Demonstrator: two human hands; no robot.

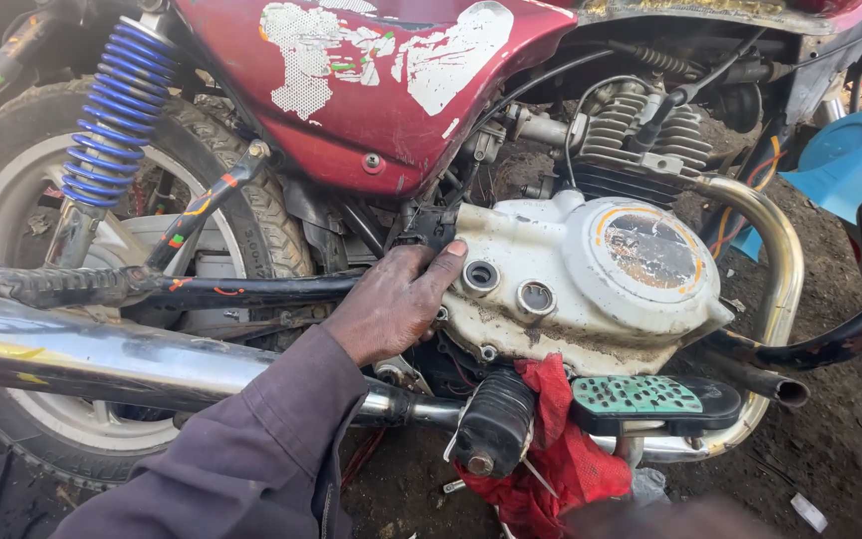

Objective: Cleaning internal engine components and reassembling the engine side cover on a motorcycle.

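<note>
At the far left of the motorcycle stands the rear wheel (22, 200), its tyre knobbly and dusty, the rim pale metal. Over it leans a blue coil spring (117, 105), glossy and tightly wound on a chrome shock body. Below runs the long chrome exhaust pipe (72, 354), smooth and mirror-bright, streaked with grime. Above sits the dark red side panel (391, 120), curved, its sticker peeling to ragged white patches.

Your hand (391, 304) comes in from the lower left in a grey-purple sleeve (241, 459); going by the thumb it looks like your left hand. It is oily, and it lies flat with the fingers close together against the left edge of the engine cover (591, 284), the fingertips (446, 255) curled over the cover's upper left corner just below a black plastic part. It presses on the cover and grips nothing loose. Your other hand is out of sight.

The engine cover is cast metal in chipped off-white paint, rounded, mud-stained along its lower edge, with two round threaded ports near your fingers and a large worn circular cap to the right. Behind it rise grey cooling fins (616, 135). Under the cover hang a ribbed black rubber footpeg (496, 419), a crumpled red rag (556, 439), and a green studded pedal pad (636, 394). A chrome guard tube (780, 269) bends round the right end.
</note>
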